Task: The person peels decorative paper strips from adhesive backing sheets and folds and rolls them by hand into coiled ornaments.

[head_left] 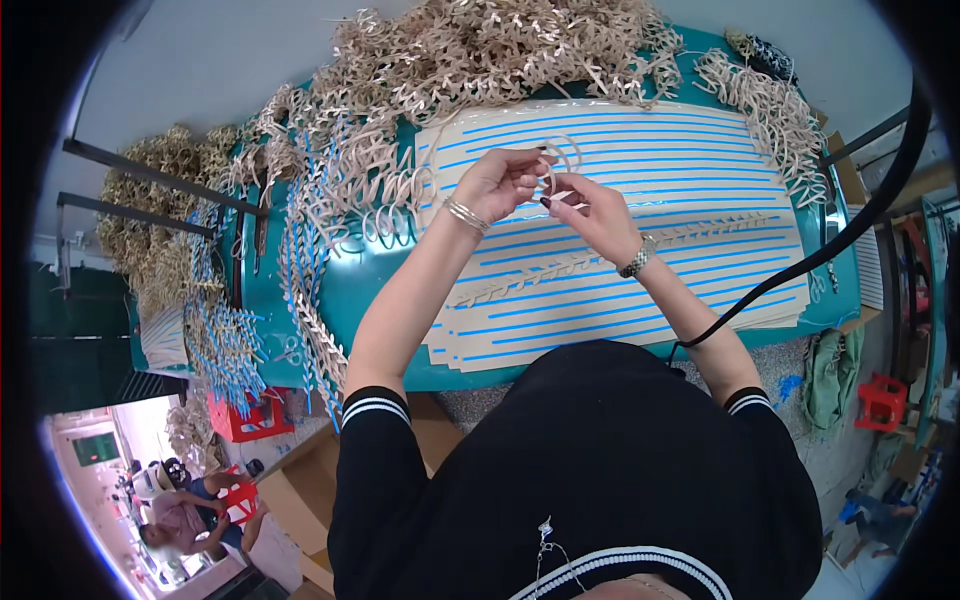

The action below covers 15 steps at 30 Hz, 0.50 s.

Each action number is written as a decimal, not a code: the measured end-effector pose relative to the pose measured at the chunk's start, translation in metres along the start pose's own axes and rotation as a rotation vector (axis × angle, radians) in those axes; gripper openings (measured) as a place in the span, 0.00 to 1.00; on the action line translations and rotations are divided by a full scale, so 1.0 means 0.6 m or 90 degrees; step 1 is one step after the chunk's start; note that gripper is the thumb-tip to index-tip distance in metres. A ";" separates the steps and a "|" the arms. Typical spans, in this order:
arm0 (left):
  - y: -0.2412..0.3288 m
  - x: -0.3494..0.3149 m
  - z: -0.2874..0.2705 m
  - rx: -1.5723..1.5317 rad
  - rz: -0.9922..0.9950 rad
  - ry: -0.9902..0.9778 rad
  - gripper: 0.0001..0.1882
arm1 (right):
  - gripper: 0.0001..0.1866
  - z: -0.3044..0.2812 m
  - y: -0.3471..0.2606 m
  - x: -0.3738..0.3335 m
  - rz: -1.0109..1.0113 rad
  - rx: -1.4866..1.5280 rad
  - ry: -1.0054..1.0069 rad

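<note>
My left hand (500,184) and my right hand (600,218) meet above a stack of beige sheets with blue stripes (560,330). Between them is a pale curled strip (566,150), looping up beyond the fingertips. Both hands are closed, thumb and fingers pinching the strip, though the exact grip of each is partly hidden by the fingers. Below the hands, a beige strip with leaf-shaped cuts (560,268) lies slantwise across the striped sheets.
A big heap of curly beige strips (490,60) covers the far side of the green table (395,290). More strips with blue lines (300,270) hang at the left edge. A black cable (850,235) crosses at right. Red stools (880,400) and other people (190,515) are beyond.
</note>
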<state>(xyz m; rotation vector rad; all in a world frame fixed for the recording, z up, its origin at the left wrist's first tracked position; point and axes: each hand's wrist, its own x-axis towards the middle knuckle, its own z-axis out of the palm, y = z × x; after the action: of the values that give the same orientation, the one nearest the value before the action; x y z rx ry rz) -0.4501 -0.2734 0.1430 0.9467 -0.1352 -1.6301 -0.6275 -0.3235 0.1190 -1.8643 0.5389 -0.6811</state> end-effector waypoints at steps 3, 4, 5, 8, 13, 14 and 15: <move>-0.014 0.005 0.023 0.144 0.004 -0.020 0.09 | 0.13 0.005 0.017 -0.009 0.064 0.102 -0.026; -0.017 0.005 0.025 0.153 0.001 -0.031 0.09 | 0.13 -0.003 0.021 -0.012 0.095 0.116 -0.021; -0.016 0.005 0.016 0.316 0.073 0.043 0.08 | 0.13 -0.006 0.021 -0.022 0.057 0.030 -0.024; 0.001 0.031 -0.034 0.646 0.295 0.239 0.10 | 0.12 -0.031 0.056 -0.053 0.031 -0.005 -0.016; 0.069 0.061 -0.178 1.138 0.692 0.560 0.08 | 0.11 -0.138 0.144 -0.083 0.165 -0.037 0.046; 0.082 0.065 -0.215 1.136 0.728 0.607 0.08 | 0.11 -0.157 0.166 -0.088 0.201 -0.016 0.065; 0.082 0.065 -0.186 1.094 0.730 0.634 0.07 | 0.11 -0.190 0.195 -0.098 0.207 -0.019 0.089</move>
<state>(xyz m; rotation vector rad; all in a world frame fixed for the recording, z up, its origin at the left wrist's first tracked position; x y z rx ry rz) -0.3403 -0.2780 0.0770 2.1636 -1.2036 0.4758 -0.7537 -0.4056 0.0331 -1.7113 0.9229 -0.5888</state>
